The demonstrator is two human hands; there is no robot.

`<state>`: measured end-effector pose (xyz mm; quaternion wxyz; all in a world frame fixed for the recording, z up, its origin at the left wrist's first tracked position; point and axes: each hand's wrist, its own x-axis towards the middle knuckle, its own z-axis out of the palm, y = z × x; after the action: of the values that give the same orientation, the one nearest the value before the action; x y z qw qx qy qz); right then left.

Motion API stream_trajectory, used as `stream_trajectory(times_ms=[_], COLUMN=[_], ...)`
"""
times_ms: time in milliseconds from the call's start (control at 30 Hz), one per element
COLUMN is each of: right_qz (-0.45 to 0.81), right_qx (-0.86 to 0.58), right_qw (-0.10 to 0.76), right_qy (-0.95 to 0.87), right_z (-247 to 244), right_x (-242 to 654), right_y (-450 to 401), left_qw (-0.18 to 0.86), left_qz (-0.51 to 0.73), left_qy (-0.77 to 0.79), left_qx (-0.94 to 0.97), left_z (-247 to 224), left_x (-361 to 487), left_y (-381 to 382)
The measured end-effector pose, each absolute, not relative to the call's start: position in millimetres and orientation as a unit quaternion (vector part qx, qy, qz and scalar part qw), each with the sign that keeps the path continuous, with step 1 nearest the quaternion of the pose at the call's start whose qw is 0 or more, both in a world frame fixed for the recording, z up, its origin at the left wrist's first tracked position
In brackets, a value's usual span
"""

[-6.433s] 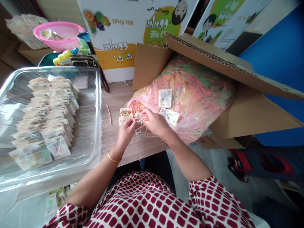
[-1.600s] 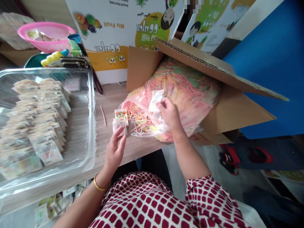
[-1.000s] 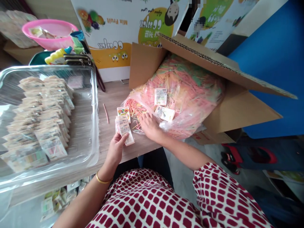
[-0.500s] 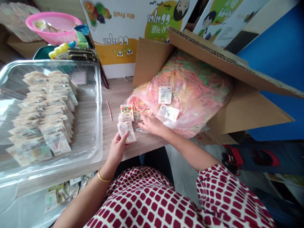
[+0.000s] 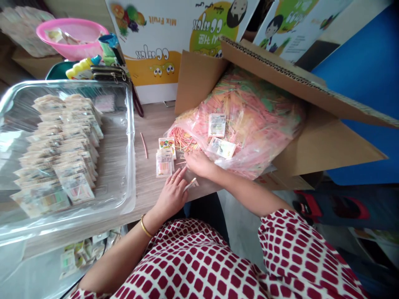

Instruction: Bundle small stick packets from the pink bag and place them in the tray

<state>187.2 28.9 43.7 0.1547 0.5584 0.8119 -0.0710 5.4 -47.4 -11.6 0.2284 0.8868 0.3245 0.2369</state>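
Observation:
My left hand (image 5: 172, 193) is at the table's front edge, a small printed packet (image 5: 191, 183) tilted nearly edge-on between its thumb and fingers. Its fingertips point toward my right hand (image 5: 198, 162), which is closed in a pinch over a few thin sticks (image 5: 181, 161); the fingers partly hide them. Just left of the hands lies a small pile of printed packets (image 5: 164, 163). Behind my right hand, a clear plastic bag (image 5: 249, 124) full of pink, orange and green sticks spills from a cardboard box (image 5: 199, 79). Two packets (image 5: 217, 125) rest on the bag.
At the left stands a clear plastic tray (image 5: 130, 166) with rows of filled packets (image 5: 75, 166). A single pink stick (image 5: 144, 145) lies beside it. Farther back are a pink basket (image 5: 73, 50), a yellow bottle (image 5: 81, 69), a dark zip pouch (image 5: 109, 73) and a printed carton (image 5: 149, 87).
My left hand has moved right, close to my right hand, and its packet has turned edge-on. The packet pile is now uncovered. My right hand has barely shifted.

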Motion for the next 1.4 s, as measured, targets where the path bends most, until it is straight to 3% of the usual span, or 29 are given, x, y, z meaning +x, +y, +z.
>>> stream_trajectory(times_ms=[233, 600, 800, 1133, 1400], right_qz=[-0.077, -0.133, -0.169, -0.115, -0.098], right_qx=[0.632, 0.734, 0.735, 0.757, 0.796], right_qw=[0.1, 0.043, 0.004, -0.011, -0.036], right_qy=[0.764, 0.664, 0.656, 0.643, 0.596], right_z=[59, 53, 51, 46, 42], right_x=[207, 174, 198, 199, 186], right_y=[34, 84, 85, 74, 84], left_qw=[0.243, 0.523, 0.662, 0.626, 0.677], left_qz=[0.244, 0.331, 0.415, 0.438, 0.458], left_qy=[0.335, 0.498, 0.456, 0.476, 0.449], left_qx=[0.877, 0.608, 0.425, 0.436, 0.359], left_z=[-13, 12, 20, 30, 23], left_x=[8, -3, -3, -3, -1], left_y=[-44, -38, -19, -9, -9])
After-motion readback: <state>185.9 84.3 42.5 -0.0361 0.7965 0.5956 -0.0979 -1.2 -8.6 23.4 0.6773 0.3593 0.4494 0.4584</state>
